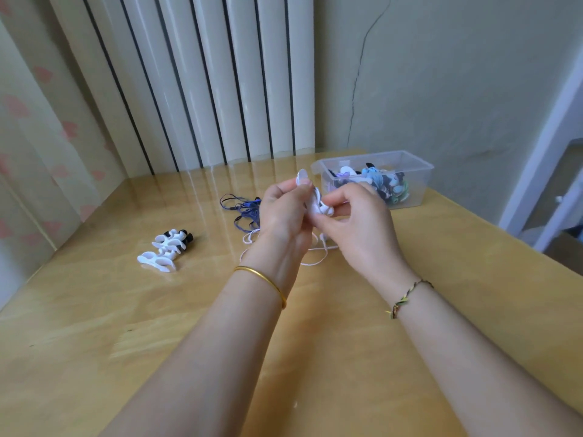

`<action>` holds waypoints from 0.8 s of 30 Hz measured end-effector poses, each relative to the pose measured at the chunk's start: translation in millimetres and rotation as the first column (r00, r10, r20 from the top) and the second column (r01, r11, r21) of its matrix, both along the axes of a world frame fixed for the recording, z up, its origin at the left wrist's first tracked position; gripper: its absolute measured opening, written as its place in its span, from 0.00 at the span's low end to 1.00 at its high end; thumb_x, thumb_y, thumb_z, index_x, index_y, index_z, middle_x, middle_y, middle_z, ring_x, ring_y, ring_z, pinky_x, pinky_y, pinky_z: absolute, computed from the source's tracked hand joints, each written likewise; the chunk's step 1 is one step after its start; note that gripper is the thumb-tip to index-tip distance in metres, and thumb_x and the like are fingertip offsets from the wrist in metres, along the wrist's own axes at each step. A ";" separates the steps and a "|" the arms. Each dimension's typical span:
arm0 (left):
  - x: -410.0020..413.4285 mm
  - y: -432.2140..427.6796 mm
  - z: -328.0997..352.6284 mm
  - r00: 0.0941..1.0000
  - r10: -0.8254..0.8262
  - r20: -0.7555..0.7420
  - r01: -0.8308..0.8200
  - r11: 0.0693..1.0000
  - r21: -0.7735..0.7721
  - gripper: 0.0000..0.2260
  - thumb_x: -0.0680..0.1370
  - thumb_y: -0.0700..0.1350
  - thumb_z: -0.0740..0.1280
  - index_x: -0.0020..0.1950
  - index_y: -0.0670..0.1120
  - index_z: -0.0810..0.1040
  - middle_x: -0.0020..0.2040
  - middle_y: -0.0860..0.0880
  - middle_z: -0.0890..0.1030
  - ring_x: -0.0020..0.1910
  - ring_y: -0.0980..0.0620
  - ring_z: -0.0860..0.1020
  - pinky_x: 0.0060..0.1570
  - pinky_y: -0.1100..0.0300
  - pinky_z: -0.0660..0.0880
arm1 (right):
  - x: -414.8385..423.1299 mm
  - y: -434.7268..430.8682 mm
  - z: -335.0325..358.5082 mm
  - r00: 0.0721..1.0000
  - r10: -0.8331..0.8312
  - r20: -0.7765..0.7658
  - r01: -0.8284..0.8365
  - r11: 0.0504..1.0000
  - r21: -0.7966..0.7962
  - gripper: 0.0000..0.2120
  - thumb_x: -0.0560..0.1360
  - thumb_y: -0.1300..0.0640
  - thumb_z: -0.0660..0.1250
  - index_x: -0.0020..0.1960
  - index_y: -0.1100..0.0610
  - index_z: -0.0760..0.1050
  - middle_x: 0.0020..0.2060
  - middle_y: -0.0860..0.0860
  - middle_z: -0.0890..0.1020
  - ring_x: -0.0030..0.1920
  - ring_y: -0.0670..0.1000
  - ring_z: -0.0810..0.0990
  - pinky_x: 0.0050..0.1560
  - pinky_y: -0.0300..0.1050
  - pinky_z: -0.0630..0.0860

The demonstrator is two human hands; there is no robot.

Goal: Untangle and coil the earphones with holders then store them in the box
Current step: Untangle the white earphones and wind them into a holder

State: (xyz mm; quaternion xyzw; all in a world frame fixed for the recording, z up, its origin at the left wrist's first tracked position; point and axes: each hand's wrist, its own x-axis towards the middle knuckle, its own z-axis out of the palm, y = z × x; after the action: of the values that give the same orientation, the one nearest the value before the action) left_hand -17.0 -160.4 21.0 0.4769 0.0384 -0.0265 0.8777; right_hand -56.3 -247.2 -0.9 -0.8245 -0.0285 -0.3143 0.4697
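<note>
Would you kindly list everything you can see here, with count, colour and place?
table: one, light wood, under everything
white holder: one, white, held up above the table
white earphone cable: one, white, trailing from the holder down onto the table
blue earphones: one tangle, blue, middle of the table, far side
spare holders: several, white and black, piled on the table's left
box: one, clear, table's far right
coiled earphones: several, mixed colours, inside the box
bangle: one, gold, left wrist
bracelet: one, braided, right wrist
left hand: one, grips the white holder
right hand: one, pinches the white holder
</note>
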 end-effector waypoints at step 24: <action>79.2 -113.5 26.8 0.983 -0.179 0.051 0.169 0.973 0.159 0.05 0.77 0.35 0.65 0.45 0.43 0.70 0.22 0.47 0.74 0.21 0.52 0.70 0.37 0.62 0.64 | 67.0 -116.3 68.3 0.867 0.131 -0.480 -0.004 0.966 0.257 0.07 0.75 0.56 0.68 0.45 0.59 0.74 0.40 0.59 0.81 0.37 0.54 0.81 0.42 0.46 0.79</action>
State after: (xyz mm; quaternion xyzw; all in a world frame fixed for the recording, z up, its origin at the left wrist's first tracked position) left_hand 62.2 -274.0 47.8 0.5452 -0.0302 -0.0847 0.8335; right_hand 10.6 -363.5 67.4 -0.8106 0.1026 -0.0777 0.5713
